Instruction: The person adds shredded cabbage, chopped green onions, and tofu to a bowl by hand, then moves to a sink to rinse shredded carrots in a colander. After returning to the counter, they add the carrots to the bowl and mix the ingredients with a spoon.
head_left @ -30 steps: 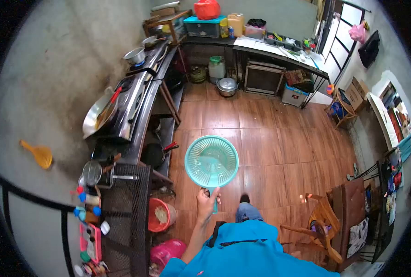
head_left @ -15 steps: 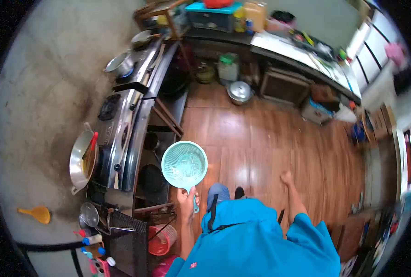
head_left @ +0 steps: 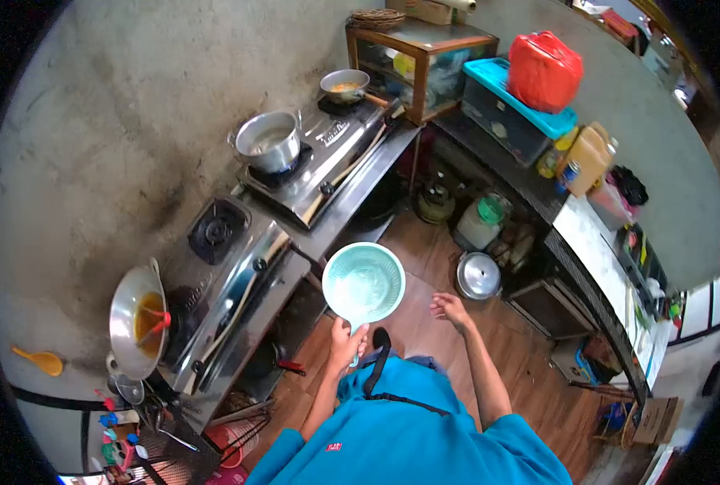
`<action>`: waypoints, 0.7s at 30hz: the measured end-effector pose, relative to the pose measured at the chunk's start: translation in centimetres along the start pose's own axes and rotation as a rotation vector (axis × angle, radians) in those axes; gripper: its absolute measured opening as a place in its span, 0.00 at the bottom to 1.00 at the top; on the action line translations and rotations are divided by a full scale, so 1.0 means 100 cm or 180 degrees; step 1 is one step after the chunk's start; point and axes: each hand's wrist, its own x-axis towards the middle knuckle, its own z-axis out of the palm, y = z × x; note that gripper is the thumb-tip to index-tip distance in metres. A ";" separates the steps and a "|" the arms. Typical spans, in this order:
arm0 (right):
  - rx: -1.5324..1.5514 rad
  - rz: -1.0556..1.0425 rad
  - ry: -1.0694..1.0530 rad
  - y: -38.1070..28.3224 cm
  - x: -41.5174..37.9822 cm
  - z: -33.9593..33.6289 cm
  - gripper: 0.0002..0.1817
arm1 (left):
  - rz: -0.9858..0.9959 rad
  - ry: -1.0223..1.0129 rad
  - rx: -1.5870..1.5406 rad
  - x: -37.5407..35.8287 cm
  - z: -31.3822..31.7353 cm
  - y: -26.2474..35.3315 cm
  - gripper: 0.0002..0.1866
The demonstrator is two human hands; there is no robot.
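Note:
My left hand (head_left: 348, 343) grips the handle of a pale green strainer basket (head_left: 363, 283), which is held out in front of my body with its bowl facing up. No food can be made out inside it. To the right of the strainer, my right hand (head_left: 450, 309) hangs in the air over the floor with its fingers apart and slightly curled, touching nothing. Further left, a wok (head_left: 124, 330) holding brown liquid and a red-handled utensil (head_left: 160, 321) sits on the nearer stove (head_left: 239, 299).
A two-handled pot (head_left: 269, 144) and a small pan (head_left: 345, 86) stand on the farther stove. Beyond the strainer, a lidded pot (head_left: 478, 276) rests on the floor. Along the right runs a counter (head_left: 594, 242); a blue-lidded box (head_left: 505, 113) is at the back.
The view has swung left toward the stoves. My right hand has risen from low at my side to in front of me. The strainer remains in my left hand.

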 end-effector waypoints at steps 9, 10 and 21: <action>-0.0359 -0.1697 0.0059 -0.285 0.289 -0.014 0.21 | 0.0041 0.0227 0.0206 0.169 0.047 0.076 0.20; -0.0587 -0.1916 0.0272 -0.318 0.338 -0.011 0.24 | -0.0003 0.0342 0.0188 0.177 0.054 0.075 0.20; 0.0011 0.0018 -0.1431 -0.464 0.529 0.084 0.17 | -0.0199 0.1800 -0.0738 0.284 0.149 0.085 0.20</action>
